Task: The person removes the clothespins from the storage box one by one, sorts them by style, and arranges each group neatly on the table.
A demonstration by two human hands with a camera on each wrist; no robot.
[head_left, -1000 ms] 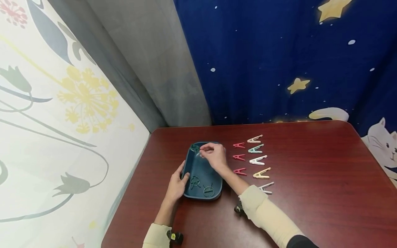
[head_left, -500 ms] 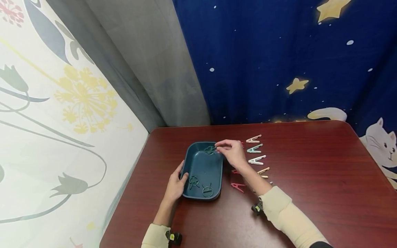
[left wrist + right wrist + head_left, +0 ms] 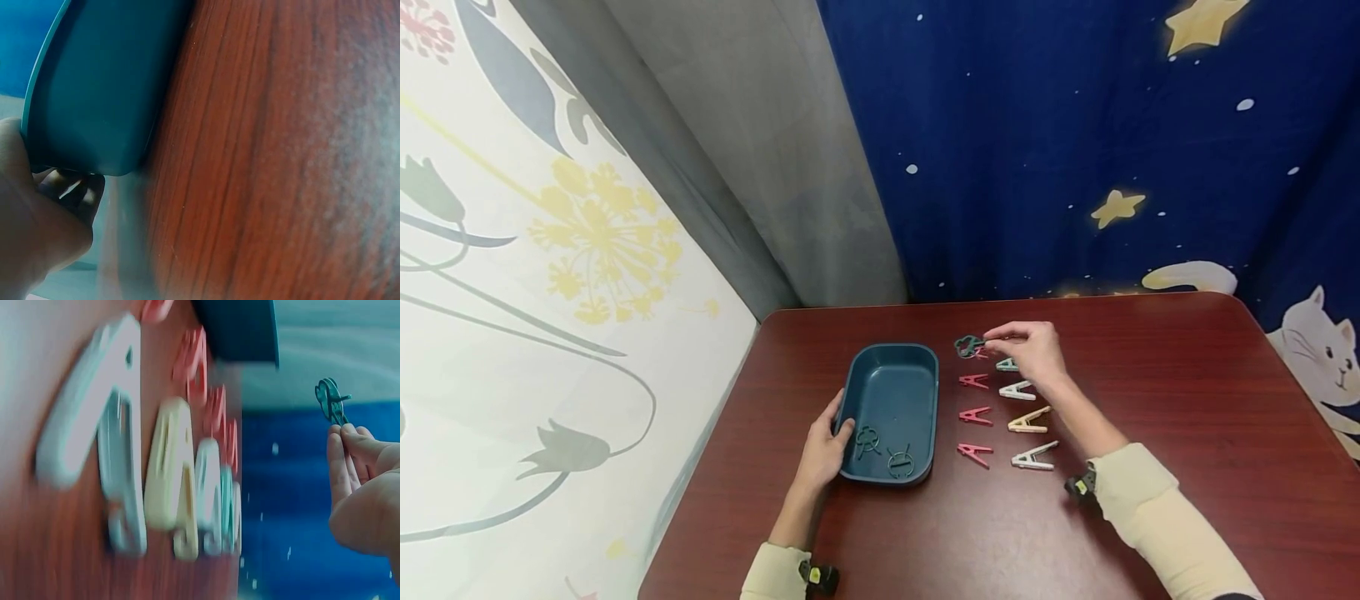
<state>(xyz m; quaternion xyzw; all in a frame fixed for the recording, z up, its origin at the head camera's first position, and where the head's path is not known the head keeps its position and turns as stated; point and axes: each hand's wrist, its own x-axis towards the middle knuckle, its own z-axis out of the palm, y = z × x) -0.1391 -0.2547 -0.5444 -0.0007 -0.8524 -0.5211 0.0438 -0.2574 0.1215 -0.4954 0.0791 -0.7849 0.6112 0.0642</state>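
My left hand (image 3: 825,450) grips the left wall of a dark teal plastic tray (image 3: 935,417), thumb over the rim and fingers outside; the left wrist view shows those fingers against the tray wall (image 3: 94,94). Two green plant clips (image 3: 901,463) lie at the tray's near end. My right hand (image 3: 1033,350) pinches another green plant clip (image 3: 328,400) with looped, round jaws, raised off the table beyond the tray's right side. Below that clip lies a red clothespin, partly covered. The pinching fingertips show in the right wrist view.
Right of the tray, red clothespins (image 3: 974,415) stand in one column. Larger pale ones, such as a yellow clothespin (image 3: 1028,420) and a white clothespin (image 3: 1034,457), form a second. A patterned wall (image 3: 587,375) borders the table (image 3: 1150,417) at left, curtains (image 3: 1037,167) behind.
My right hand has lifted a green plant clip from the tray's far end and carried it right, over the clothespins. The left hand keeps its grip on the tray.
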